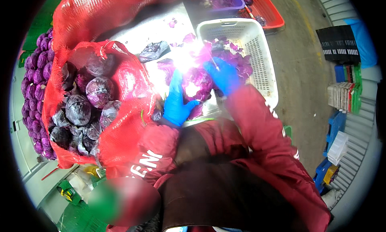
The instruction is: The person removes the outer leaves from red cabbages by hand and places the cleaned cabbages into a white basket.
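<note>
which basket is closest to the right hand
The white basket, which the right hand overlaps in this view; the purple basket and the red basket stand farther off.

On my monitor I make out large white capital letters [148, 163] curving along the maroon left sleeve [160, 140], while the white marks [272, 110] on the right sleeve [257, 129] show nearly edge-on and the small white rows [339, 52] on the black sheet [334, 36] at far right are unreadable to me.
</note>
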Available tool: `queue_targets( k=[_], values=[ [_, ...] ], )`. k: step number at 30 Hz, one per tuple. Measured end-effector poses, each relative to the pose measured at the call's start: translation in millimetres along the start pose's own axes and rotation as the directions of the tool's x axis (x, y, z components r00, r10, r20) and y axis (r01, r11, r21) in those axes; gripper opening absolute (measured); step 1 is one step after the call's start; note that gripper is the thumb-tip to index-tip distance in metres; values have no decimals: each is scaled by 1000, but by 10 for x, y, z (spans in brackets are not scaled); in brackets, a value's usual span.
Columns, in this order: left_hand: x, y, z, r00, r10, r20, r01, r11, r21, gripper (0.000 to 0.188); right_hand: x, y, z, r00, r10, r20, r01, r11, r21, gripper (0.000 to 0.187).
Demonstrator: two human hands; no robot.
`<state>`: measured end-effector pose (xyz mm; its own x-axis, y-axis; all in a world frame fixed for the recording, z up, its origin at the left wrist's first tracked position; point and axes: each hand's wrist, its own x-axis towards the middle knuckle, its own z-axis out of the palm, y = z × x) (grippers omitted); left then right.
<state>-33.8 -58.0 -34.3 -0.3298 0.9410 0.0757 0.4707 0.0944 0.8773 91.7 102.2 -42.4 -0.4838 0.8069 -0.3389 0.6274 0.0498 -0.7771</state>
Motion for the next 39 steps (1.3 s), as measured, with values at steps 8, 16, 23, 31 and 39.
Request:
queue_targets(
  k=[8, 16, 23, 31, 39],
  values=[
    [80, 75, 103, 999, -16, -44, 19, 996, 90, 103, -317, -131, -63, 989, -145, -16, 146, 981, 129, 65],
    [127, -8, -4, 984, -167, -57, 165, 985, -48, 102, -447, 543, -218, 994, 88, -61, -68, 960, 271, 40],
    [77, 51, 105, 987, -128, -96, 138, 986, 96, 104, -590, -182, -8, 984, -179, -26, 174, 978, -118, 83],
    [87, 66, 189, 993, -36, -114, 59, 977, 203, 104, -407, 138, -14, 998, -42, -37, 40, 998, -53, 69],
    [65, 60, 159, 985, -107, -137, 131, 975, 179, 106, -577, 59, 71, 965, -201, -169, 220, 971, 98, 70]
  ],
)
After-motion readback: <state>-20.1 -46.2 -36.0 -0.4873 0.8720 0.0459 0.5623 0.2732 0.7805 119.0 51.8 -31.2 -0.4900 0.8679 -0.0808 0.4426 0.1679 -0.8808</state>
